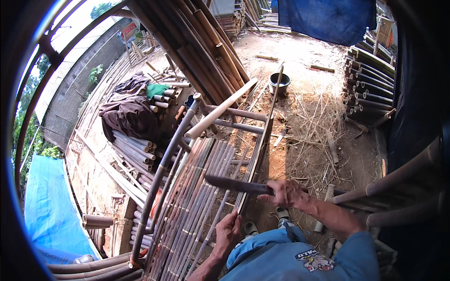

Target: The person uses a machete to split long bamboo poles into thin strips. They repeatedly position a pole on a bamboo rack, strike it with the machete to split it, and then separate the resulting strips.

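Here, right fingers (275,188) grip a machete (238,184), left fingers (228,224) bamboo (242,200); the shirt (276,263) is lettered.

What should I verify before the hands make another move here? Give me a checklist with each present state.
1. Knife firmly in the right hand: ok, fingers closed around its handle.
2. Bamboo strip steadied: ok, the left hand grips its near end.
3. Left hand out of the blade's line: ok, it sits apart from the blade, on the person's side.
4. Blade touching the strip: cannot tell; they cross in view, but depth is unclear.
5. Blade sharpness: cannot tell at this size.
6. Ground tidy: not ok, loose bamboo shavings litter it beyond the person's feet.
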Motion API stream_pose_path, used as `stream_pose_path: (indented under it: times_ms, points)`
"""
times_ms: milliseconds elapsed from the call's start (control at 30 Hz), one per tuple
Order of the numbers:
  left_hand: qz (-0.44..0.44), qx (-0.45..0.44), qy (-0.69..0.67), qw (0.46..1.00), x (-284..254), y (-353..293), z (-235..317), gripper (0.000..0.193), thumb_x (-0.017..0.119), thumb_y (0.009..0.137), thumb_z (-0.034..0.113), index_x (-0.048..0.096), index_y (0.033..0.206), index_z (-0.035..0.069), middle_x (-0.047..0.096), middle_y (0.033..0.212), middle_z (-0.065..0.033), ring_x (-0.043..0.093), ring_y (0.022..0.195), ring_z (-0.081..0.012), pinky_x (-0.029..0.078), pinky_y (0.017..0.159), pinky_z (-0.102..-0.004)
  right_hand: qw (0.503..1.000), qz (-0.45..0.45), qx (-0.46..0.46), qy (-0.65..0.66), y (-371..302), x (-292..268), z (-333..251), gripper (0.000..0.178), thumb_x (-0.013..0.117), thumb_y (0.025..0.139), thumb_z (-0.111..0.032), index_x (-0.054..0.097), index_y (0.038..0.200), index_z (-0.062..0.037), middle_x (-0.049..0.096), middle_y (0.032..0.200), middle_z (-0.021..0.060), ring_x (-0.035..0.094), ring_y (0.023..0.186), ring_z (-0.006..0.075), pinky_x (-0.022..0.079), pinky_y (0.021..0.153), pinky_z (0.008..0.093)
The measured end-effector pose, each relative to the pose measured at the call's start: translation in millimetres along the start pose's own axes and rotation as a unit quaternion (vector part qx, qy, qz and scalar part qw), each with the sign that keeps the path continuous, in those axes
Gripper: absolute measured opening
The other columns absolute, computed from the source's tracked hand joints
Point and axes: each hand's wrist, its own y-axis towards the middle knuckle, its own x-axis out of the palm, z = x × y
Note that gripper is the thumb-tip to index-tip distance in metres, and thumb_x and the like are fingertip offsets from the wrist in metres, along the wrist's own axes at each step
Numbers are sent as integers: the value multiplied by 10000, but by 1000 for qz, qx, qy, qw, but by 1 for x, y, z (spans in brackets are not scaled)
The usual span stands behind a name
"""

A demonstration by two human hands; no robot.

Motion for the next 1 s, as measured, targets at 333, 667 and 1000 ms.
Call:
stream_pose_path:
  times_ms: [333, 667, 1000]
  points:
    - [-1, 16, 28, 999, 21, -19, 19, 269, 569, 914, 79, 625, 1177, 53, 600, 773, -132, 604, 695, -164, 476, 660, -276, 998, 53, 40, 25, 5, -24, 33, 615, 481, 882, -653, 609, 831, -54, 594, 584, 139, 640, 541, 285, 495, 497, 387]
    - [-45, 37, 77, 995, 11, -59, 13, 263, 579, 899, 57, 629, 1157, 44, 555, 698, -117, 557, 623, -156, 449, 593, -279, 966, 104, 234, 31, 20, -68, 133, 625, 505, 850, -688, 628, 829, -76, 596, 571, 98, 605, 518, 239, 490, 527, 396]
    - [2, 28, 44, 999, -26, -130, -43, 220, 614, 922, 183, 681, 1030, 3, 547, 647, -39, 508, 608, -91, 421, 576, -251, 964, 95, 241, -55, 35, -154, 194, 691, 372, 836, -787, 570, 763, -129, 466, 520, -18, 497, 474, 137, 390, 438, 347]
